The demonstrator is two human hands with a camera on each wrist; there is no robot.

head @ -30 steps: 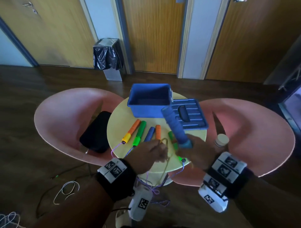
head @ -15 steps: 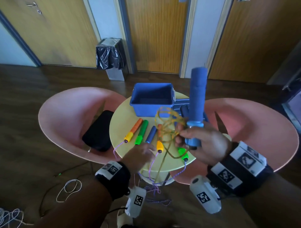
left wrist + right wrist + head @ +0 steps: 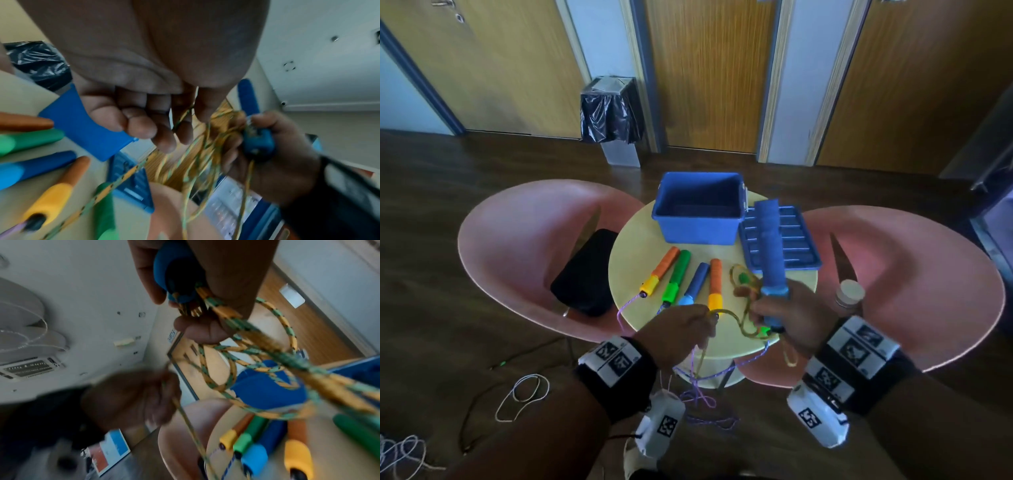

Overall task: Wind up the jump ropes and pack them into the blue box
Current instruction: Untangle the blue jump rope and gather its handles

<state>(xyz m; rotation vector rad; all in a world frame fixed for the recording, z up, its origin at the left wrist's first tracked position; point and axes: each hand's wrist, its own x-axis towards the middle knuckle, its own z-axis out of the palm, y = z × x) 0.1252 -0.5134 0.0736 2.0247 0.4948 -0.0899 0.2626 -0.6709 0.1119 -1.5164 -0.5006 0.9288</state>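
Observation:
My right hand [image 3: 786, 315] grips a blue jump-rope handle [image 3: 770, 253] that points away over the table, with loops of yellow-green rope [image 3: 743, 284] gathered against it; the same rope [image 3: 230, 363] and handle base [image 3: 174, 272] fill the right wrist view. My left hand [image 3: 681, 329] pinches a strand of that rope [image 3: 180, 120] near the table's front edge. Several other handles lie on the round yellow table [image 3: 633, 246]: orange [image 3: 662, 270], green [image 3: 677, 275], blue [image 3: 697, 282], orange [image 3: 715, 282]. Behind them stands the blue box [image 3: 700, 209], open, with nothing showing inside.
The blue lid [image 3: 794, 240] lies right of the box. Pink chairs [image 3: 517, 240] flank the table; a black pad [image 3: 585, 274] lies on the left one. A small jar [image 3: 849, 294] is at the right. Purple rope [image 3: 702, 387] hangs to the floor. A bin [image 3: 609, 113] stands by the wall.
My right hand has lowered the blue handle from upright back down over the table. The left hand has taken a strand of the yellow-green rope by the front edge.

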